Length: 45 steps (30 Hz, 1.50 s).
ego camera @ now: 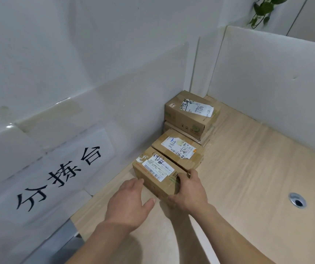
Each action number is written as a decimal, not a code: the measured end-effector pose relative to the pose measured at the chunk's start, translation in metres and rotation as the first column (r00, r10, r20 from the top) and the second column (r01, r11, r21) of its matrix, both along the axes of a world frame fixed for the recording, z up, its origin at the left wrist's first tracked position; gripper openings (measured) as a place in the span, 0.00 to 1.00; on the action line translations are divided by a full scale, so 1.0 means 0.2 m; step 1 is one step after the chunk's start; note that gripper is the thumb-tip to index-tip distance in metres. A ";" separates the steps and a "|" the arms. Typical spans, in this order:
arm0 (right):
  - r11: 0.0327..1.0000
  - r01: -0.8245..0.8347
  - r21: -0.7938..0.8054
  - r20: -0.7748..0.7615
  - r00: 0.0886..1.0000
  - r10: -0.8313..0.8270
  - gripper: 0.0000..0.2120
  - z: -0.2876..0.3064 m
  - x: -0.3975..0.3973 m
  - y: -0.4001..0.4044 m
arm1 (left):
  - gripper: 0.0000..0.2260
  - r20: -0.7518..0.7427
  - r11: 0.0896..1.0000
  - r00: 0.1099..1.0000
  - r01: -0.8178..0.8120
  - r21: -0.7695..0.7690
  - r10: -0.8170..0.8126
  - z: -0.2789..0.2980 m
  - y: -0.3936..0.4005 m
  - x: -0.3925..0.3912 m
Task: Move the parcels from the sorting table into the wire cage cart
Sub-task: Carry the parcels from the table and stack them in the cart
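Note:
Several cardboard parcels with white shipping labels stand in a row along the left wall of the wooden sorting table (pixel 248 187). The nearest parcel (pixel 157 171) is a small brown box. My right hand (pixel 188 189) grips its right end, fingers over the top edge and thumb low on the near side. With its fingers straight, my left hand (pixel 130 199) reaches toward the box's near left face, fingertips at or just short of it. Behind it sits a second parcel (pixel 179 149). Farther back a third parcel (pixel 190 111) rests on a flatter box. No wire cage cart is in view.
White foam panels wall the table on the left (pixel 114 96) and at the back right (pixel 276 77). A paper sign with black characters (pixel 57 178) hangs on the left panel. A round metal cable hole (pixel 297 200) is in the tabletop at right. A plant (pixel 263 8) hangs above.

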State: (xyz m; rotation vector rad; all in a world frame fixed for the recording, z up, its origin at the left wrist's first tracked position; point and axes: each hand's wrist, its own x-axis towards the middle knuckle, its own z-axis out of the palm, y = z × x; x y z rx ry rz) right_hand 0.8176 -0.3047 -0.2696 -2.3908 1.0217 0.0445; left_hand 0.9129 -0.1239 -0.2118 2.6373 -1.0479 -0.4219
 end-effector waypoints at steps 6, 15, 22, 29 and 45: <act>0.998 -0.017 -0.063 -0.072 0.997 0.012 0.44 0.01 -0.02 0.13 | 0.30 -0.027 0.999 0.999 -0.026 -0.039 0.025 -0.03 0.06 0.02; 0.996 -0.009 -0.084 -0.137 0.991 -0.003 0.40 0.05 -0.09 0.35 | 0.23 -0.110 0.998 0.993 -0.041 -0.053 0.035 -0.12 0.05 -0.03; 0.999 -0.014 -0.045 -0.156 0.988 0.007 0.38 0.04 -0.15 0.39 | 0.22 -0.103 0.999 0.994 -0.038 -0.005 0.038 -0.13 -0.01 -0.07; 0.999 -0.012 -0.050 -0.147 0.989 0.005 0.38 0.03 -0.19 0.41 | 0.23 -0.099 0.999 0.995 -0.033 -0.028 0.030 -0.16 -0.04 -0.09; 0.987 0.035 -0.155 0.045 0.999 -0.029 0.28 0.00 -0.13 0.03 | 0.27 -0.064 0.998 0.998 -0.020 0.058 0.024 -0.24 -0.07 -0.04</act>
